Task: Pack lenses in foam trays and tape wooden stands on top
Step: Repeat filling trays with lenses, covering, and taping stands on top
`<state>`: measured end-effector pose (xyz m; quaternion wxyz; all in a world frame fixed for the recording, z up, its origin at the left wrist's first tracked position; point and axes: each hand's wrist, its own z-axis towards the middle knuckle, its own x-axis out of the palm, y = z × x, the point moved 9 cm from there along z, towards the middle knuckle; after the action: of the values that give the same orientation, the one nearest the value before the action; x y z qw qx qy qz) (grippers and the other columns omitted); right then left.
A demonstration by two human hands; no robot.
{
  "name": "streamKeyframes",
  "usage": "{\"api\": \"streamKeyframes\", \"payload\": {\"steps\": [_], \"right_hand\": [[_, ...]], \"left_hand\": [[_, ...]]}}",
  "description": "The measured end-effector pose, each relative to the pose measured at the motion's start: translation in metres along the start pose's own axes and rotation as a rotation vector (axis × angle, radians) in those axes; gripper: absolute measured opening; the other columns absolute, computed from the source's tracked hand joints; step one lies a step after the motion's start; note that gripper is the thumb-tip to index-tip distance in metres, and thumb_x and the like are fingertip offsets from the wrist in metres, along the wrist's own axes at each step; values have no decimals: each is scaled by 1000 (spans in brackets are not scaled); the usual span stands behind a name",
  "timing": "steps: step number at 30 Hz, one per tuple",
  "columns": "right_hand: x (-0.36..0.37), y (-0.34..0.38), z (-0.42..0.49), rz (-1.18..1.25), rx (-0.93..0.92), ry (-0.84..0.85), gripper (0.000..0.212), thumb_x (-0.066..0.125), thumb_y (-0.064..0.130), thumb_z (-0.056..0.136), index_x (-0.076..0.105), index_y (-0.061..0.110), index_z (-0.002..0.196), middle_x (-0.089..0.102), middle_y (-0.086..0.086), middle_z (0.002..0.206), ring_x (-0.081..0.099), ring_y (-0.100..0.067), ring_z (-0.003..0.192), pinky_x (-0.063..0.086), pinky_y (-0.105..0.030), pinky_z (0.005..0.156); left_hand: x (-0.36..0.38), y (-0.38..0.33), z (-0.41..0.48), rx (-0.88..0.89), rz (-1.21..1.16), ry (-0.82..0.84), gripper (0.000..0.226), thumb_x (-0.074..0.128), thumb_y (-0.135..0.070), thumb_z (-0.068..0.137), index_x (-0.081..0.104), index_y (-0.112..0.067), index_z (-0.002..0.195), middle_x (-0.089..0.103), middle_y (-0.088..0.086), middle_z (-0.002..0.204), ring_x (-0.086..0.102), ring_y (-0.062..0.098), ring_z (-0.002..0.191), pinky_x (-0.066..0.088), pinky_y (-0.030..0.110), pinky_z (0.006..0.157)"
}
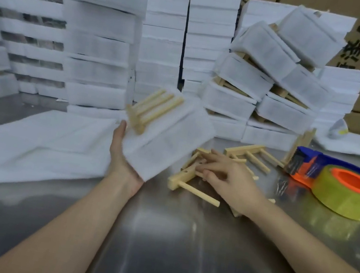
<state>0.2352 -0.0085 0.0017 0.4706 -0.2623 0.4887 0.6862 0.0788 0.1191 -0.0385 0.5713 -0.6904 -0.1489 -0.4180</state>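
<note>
Wooden stand [175, 182] flat on bench, centre-right, beneath right hand [226, 180]; fingers bent over its pegs, actual grip unclear. Left hand [123, 157] clasps tilted foam tray [173, 144] from below, raised off bench, second stand [154, 110] on top. Finished packs [243, 80] heaped toward far edge.

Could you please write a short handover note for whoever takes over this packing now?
Left hand grips a foam pack with a wooden stand on top, tilted above the table.
Right hand lies on a loose stand on the table; grip unclear.
Tape dispenser sits to its right.
Done: finished packs piled at back right.
Left: whether the held stand is taped cannot be seen; another loose stand waits.
</note>
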Motion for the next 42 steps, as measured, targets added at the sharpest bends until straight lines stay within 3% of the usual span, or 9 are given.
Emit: {"api": "streamKeyframes", "payload": {"steps": [4, 7, 13, 17, 20, 29, 34, 39, 42], "right_hand": [[1, 3, 1, -16, -25, -16, 24, 60, 13, 91, 73, 20, 111, 62, 7, 128, 32, -6, 138, 5, 11, 91], [5, 3, 4, -1, -28, -20, 24, 59, 15, 91, 73, 22, 109, 64, 9, 126, 32, -4, 137, 5, 9, 93], [-1, 5, 11, 21, -9, -58, 21, 58, 6, 88, 76, 13, 97, 72, 0, 110, 51, -12, 120, 3, 13, 90], [0, 2, 10, 19, 10, -67, 22, 57, 9, 90, 75, 15, 101, 71, 1, 110, 43, -9, 130, 5, 11, 91], [2, -2, 11, 19, 15, -65, 23, 56, 12, 91, 74, 19, 102, 70, 4, 113, 35, -7, 137, 6, 10, 92], [-1, -4, 9, 4, 0, -102, 23, 56, 10, 89, 75, 18, 97, 71, 4, 106, 39, -2, 130, 10, 10, 94], [1, -8, 11, 9, 13, -84, 22, 57, 12, 90, 75, 20, 100, 69, 10, 112, 35, -2, 135, 14, 10, 90], [4, -7, 14, 16, 27, -87, 22, 57, 12, 90, 75, 21, 99, 69, 11, 112, 35, -1, 134, 14, 12, 87], [5, -7, 16, 16, 29, -93, 23, 57, 10, 90, 76, 19, 98, 69, 10, 110, 37, 0, 132, 13, 12, 87]], "left_hand": [[3, -8, 18, 213, 206, -94, 54, 58, -40, 92, 44, -23, 142, 65, 1, 127, 65, 17, 111, 51, 39, 95], [4, -9, 42, 255, 429, -156, 65, 51, -52, 93, 34, -19, 147, 55, 1, 139, 57, 17, 121, 42, 41, 106], [11, -15, 37, 414, 1091, -343, 59, 30, -46, 102, 34, -10, 148, 1, 14, 162, -3, 23, 149, 3, 37, 120], [31, 14, 27, 249, 1242, -133, 116, 46, -80, 71, -11, -21, 153, -25, 4, 159, -5, 22, 149, 5, 44, 120], [39, 25, 25, 215, 1343, -21, 143, 60, -82, 47, -24, -25, 149, -35, 4, 154, -19, 19, 147, 1, 44, 120], [33, 13, 41, 234, 1245, 147, 105, 78, -35, 77, 7, -29, 154, -3, -7, 162, 10, 9, 147, 14, 33, 120], [13, -26, 42, 522, 1228, -187, 63, 53, 0, 92, 30, -10, 150, 41, 10, 149, 40, 24, 136, 28, 17, 104], [-5, -27, 64, 411, 1449, -417, 65, 44, -8, 99, 7, -1, 152, 10, 25, 157, 18, 36, 143, 20, 35, 111], [2, -23, 69, 447, 1605, -464, 67, 48, -20, 98, 11, -2, 151, 19, 24, 147, 28, 42, 132, 30, 45, 105]]}}
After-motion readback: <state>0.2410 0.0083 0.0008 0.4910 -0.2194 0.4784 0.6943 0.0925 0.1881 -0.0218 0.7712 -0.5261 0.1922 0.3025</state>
